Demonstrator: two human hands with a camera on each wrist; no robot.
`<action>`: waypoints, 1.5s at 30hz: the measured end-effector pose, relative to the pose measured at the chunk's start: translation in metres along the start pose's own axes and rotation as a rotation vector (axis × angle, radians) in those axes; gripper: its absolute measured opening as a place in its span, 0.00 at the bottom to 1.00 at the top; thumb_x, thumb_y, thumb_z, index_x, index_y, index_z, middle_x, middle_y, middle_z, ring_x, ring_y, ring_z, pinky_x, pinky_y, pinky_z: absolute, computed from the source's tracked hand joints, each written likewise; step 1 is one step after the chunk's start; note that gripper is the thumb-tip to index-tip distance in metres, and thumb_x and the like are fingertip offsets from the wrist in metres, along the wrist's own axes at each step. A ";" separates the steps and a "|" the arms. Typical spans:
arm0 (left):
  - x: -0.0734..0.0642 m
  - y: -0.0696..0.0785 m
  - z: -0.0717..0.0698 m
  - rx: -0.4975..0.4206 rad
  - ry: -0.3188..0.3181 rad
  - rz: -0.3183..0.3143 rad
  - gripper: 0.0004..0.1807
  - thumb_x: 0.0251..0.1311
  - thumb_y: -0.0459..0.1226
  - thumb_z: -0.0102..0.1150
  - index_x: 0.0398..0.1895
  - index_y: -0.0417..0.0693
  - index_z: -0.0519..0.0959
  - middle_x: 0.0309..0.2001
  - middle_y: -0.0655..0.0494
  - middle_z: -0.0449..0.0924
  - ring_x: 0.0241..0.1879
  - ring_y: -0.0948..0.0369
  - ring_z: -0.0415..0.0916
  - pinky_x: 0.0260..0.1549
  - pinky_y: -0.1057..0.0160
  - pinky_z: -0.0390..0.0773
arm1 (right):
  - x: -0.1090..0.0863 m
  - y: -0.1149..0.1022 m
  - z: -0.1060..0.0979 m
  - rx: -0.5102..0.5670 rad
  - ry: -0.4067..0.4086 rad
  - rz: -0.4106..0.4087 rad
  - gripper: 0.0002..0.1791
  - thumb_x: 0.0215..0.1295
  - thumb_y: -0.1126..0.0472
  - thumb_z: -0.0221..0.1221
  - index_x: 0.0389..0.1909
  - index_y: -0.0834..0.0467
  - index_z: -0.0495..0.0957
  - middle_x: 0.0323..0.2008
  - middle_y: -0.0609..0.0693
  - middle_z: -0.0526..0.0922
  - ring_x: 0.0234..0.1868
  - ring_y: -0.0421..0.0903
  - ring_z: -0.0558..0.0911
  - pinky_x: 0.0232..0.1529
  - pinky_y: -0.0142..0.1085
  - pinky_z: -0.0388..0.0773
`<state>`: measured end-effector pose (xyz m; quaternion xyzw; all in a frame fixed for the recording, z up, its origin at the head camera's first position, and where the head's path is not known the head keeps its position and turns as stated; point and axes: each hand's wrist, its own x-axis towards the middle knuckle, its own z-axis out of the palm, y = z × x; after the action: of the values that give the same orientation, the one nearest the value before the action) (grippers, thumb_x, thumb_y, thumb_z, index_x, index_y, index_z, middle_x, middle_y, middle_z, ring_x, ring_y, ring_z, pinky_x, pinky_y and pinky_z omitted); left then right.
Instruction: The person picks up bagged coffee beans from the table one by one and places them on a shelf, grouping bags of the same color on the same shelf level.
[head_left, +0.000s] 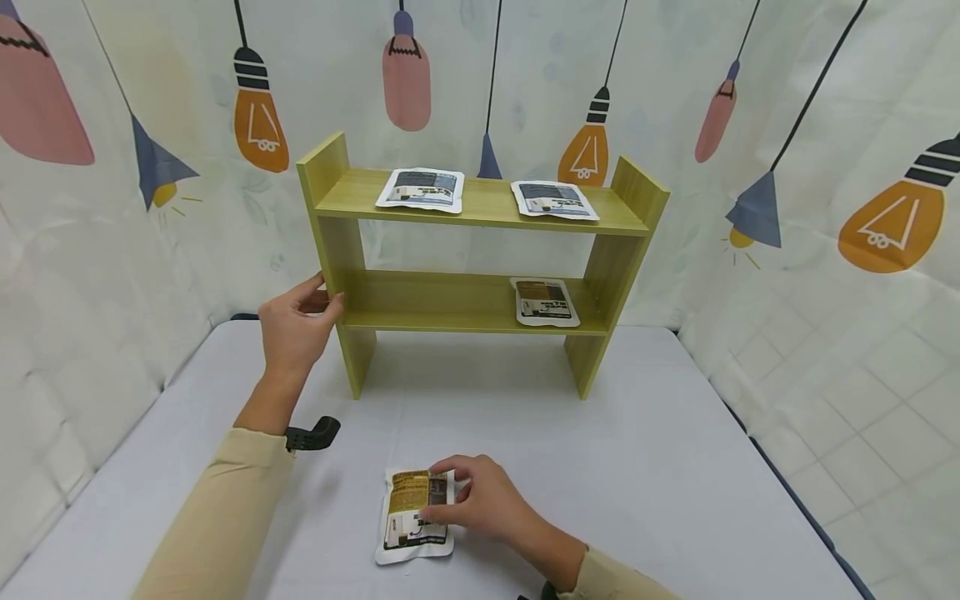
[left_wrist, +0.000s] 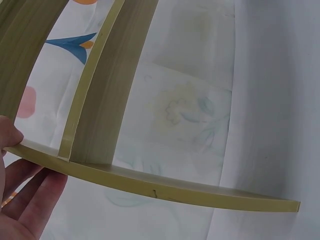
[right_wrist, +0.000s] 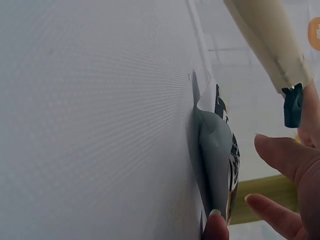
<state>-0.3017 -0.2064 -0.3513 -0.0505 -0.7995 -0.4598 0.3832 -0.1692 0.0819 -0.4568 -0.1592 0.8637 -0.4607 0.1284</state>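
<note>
A small two-tier wooden shelf (head_left: 480, 321) stands on the white table. My left hand (head_left: 296, 325) holds its left side panel; in the left wrist view the thumb is on one face of the panel (left_wrist: 165, 192) and the fingers are on the other. In front of the shelf a white-edged pouch (head_left: 412, 533) with a gold and black label lies flat. Over the pouch's right side is my right hand (head_left: 487, 504). Seen from the right wrist, one fingertip (right_wrist: 215, 214) meets the pouch's edge, while the thumb (right_wrist: 280, 150) is raised off the pouch (right_wrist: 217, 155).
Two pouches with blue-grey labels, one left (head_left: 423, 190) and one right (head_left: 555, 201), lie on the top tier. A brown-labelled pouch (head_left: 545, 302) rests at the right end of the lower tier. A printed curtain (head_left: 172, 267) encloses the table (head_left: 660, 467) behind and at the sides.
</note>
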 end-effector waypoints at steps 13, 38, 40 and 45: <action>0.000 0.001 0.000 -0.004 0.005 -0.003 0.22 0.64 0.36 0.65 0.62 0.50 0.82 0.40 0.38 0.90 0.29 0.89 0.74 0.33 0.87 0.73 | 0.004 -0.002 0.006 -0.048 -0.009 -0.033 0.28 0.45 0.52 0.81 0.51 0.46 0.86 0.40 0.49 0.75 0.32 0.38 0.70 0.27 0.27 0.69; -0.001 0.001 0.000 0.004 -0.003 -0.008 0.23 0.64 0.38 0.65 0.63 0.51 0.82 0.41 0.39 0.90 0.30 0.89 0.73 0.33 0.87 0.73 | 0.004 -0.012 0.014 -0.068 -0.019 -0.042 0.27 0.45 0.56 0.81 0.49 0.41 0.86 0.42 0.38 0.84 0.35 0.38 0.73 0.35 0.29 0.70; -0.001 0.000 0.000 0.005 0.000 -0.002 0.23 0.64 0.37 0.65 0.63 0.50 0.82 0.40 0.38 0.90 0.30 0.90 0.73 0.33 0.87 0.72 | 0.005 -0.012 0.014 -0.047 -0.019 -0.046 0.27 0.46 0.57 0.80 0.49 0.41 0.86 0.42 0.38 0.83 0.34 0.38 0.73 0.34 0.29 0.70; 0.000 -0.002 0.001 0.007 0.011 0.012 0.23 0.63 0.35 0.65 0.63 0.48 0.82 0.39 0.38 0.90 0.29 0.91 0.73 0.33 0.88 0.72 | 0.006 -0.011 0.013 -0.018 -0.017 -0.063 0.26 0.46 0.58 0.80 0.50 0.41 0.87 0.44 0.40 0.82 0.36 0.36 0.73 0.34 0.28 0.72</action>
<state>-0.3029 -0.2070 -0.3535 -0.0515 -0.7986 -0.4551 0.3904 -0.1681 0.0642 -0.4554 -0.1915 0.8611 -0.4555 0.1198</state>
